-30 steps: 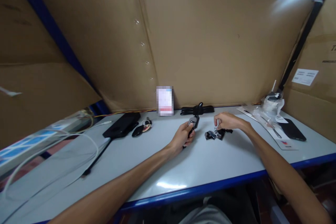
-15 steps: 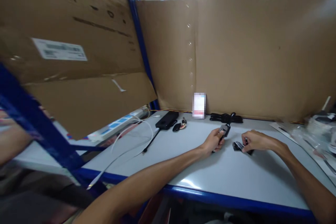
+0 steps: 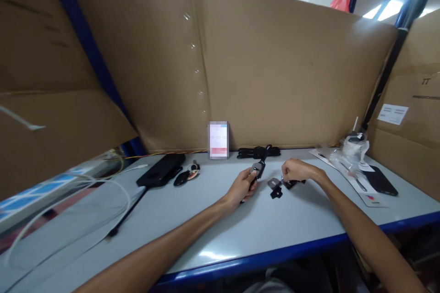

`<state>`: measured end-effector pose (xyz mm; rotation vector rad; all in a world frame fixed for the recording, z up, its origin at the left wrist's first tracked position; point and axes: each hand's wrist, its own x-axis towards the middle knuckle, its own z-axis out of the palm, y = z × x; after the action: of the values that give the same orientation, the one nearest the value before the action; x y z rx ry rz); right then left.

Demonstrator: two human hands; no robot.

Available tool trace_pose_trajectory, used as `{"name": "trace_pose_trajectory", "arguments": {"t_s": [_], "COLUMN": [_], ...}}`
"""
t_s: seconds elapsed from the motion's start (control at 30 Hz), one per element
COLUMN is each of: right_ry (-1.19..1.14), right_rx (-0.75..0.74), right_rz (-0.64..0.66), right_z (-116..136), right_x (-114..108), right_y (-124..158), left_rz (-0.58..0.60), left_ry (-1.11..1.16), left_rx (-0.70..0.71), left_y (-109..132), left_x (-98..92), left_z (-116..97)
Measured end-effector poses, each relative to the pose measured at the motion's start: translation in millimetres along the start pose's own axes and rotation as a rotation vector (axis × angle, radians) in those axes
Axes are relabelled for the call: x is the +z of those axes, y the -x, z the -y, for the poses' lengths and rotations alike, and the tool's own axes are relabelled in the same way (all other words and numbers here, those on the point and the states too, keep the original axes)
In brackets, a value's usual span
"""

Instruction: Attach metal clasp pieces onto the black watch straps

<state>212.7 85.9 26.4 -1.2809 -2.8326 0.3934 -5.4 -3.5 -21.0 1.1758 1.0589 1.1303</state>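
Observation:
My left hand (image 3: pixel 243 185) is wrapped round a grey and black handheld tool (image 3: pixel 257 170), its curved black end pointing away from me. What kind of tool it is I cannot tell. To its right, my right hand (image 3: pixel 297 170) has its fingers bent down at some small dark pieces on the table. Under and left of its fingertips lie a shiny grey flat piece (image 3: pixel 274 183) and a black piece with a hole (image 3: pixel 276 192). The fingers hide part of another dark piece, so whether they grip it is unclear.
A lit phone (image 3: pixel 218 141) leans on the cardboard wall (image 3: pixel 275 68), beside a black coiled cable (image 3: pixel 249 152). At left are a black box (image 3: pixel 161 170), keys (image 3: pixel 185 176), white cables (image 3: pixel 127 192) and a power strip (image 3: pixel 37 194). Plastic packaging (image 3: pixel 355 158) and a dark phone (image 3: pixel 381 181) lie right.
My view has swung to the right. The dark pieces by my right hand now lie spread apart, with the flat grey and black ones showing. My left hand still grips the tool.

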Motion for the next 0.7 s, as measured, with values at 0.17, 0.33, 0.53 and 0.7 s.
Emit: {"name": "trace_pose_trajectory", "arguments": {"t_s": [0.17,0.33,0.53,0.7], "right_ry": [0.137,0.146,0.124,0.030], "right_rx": [0.124,0.144,0.069,-0.012], "right_rz": [-0.205,-0.295,-0.242,-0.303], "right_z": [-8.5,-2.7,10.3,13.9], "right_x": [1.7,11.7,23.7,7.6], "right_y": [-6.2,-13.7,-19.5,-8.8], "left_rz": [0.006,0.006,0.038,-0.001], "left_ry": [-0.006,-0.012,-0.008,0.042], "left_rx": [0.005,0.000,0.005,-0.031], "left_y": [1.6,0.6,-0.1,-1.0], "left_x": [1.0,0.5,0.0,-1.9], "left_z": [-1.1,0.2,1.5,-1.0]}}
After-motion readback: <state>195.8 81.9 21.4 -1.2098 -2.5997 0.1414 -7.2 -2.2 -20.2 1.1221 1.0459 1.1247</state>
